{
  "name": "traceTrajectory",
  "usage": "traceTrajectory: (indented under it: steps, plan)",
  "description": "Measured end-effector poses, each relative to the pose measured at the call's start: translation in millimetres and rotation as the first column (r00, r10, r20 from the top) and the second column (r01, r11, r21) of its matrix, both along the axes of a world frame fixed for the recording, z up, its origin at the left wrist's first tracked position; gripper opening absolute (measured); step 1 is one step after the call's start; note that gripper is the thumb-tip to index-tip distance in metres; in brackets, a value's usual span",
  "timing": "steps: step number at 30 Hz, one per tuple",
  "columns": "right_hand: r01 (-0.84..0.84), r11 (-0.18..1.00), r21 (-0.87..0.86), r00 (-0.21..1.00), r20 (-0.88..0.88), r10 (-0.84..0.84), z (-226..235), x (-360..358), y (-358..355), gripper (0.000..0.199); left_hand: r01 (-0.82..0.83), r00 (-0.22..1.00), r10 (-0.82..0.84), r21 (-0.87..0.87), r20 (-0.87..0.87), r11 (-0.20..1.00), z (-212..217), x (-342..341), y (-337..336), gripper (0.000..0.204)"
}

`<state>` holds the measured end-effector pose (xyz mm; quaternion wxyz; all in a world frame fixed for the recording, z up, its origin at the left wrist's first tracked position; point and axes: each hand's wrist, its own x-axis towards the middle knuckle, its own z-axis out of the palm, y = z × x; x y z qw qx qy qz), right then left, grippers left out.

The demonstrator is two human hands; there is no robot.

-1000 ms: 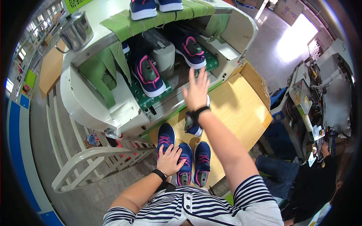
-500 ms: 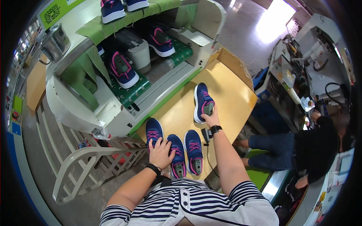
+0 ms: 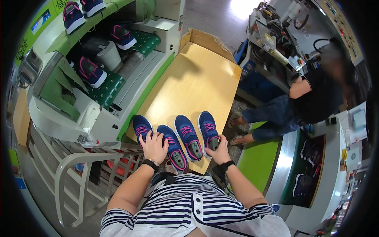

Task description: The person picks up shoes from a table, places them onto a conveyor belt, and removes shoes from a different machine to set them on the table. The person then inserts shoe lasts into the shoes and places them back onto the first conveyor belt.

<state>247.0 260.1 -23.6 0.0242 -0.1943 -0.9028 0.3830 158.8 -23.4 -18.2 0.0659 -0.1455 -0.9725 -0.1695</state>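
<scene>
Several navy shoes with pink laces stand in a row at the near edge of a light wooden table [image 3: 189,83]. My left hand [image 3: 153,146] rests over the heels of the leftmost shoe [image 3: 141,126] and the second shoe [image 3: 172,148]. My right hand [image 3: 218,150] grips the heel of the rightmost shoe [image 3: 208,128], beside the third shoe [image 3: 188,136]. Both wrists carry black watches.
A green and white conveyor machine [image 3: 106,79] at the left carries more navy and pink shoes [image 3: 90,71]. A white metal rail [image 3: 75,173] stands at the lower left. Another person [image 3: 312,98] in dark clothes sits at the right by a workbench [image 3: 276,35].
My right hand brought a shoe from the far side of the table to the near edge and set it at the right end of the row. My left hand stayed on the left shoes.
</scene>
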Motion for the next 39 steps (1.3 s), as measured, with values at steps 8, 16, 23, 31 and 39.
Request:
traceTrajectory:
  steps: [8, 16, 23, 31, 39]
  plan:
    - [0.196, 0.979, -0.058, 0.968, -0.148, -0.202, -21.2, -9.2, -11.0, 0.079, 0.03, 0.999, -0.031, -0.024, -0.019, 0.999, -0.1, 3.1, 3.3, 0.03]
    - [0.158, 0.987, -0.033, 0.889, -0.431, -0.157, -20.0, 37.5, -29.2, 0.078, 0.023, 0.999, -0.024, -0.032, -0.038, 0.999, -4.5, 3.3, 2.4, 0.029]
    - [0.12, 0.993, 0.006, 0.871, -0.481, -0.103, -25.8, 49.2, -33.1, 0.082, 0.018, 0.999, -0.018, -0.011, -0.031, 1.0, -6.9, 2.9, 1.7, 0.028]
    - [0.106, 0.994, 0.041, 0.855, -0.514, -0.07, -27.2, 53.1, -36.7, 0.084, 0.024, 0.999, -0.024, -0.009, -0.027, 1.0, -2.1, 3.2, 2.8, 0.028]
    - [0.111, 0.993, 0.035, 0.854, -0.514, -0.077, -27.6, 53.1, -35.7, 0.082, 0.025, 0.999, -0.026, -0.02, -0.048, 0.999, -0.3, 3.7, 2.1, 0.026]
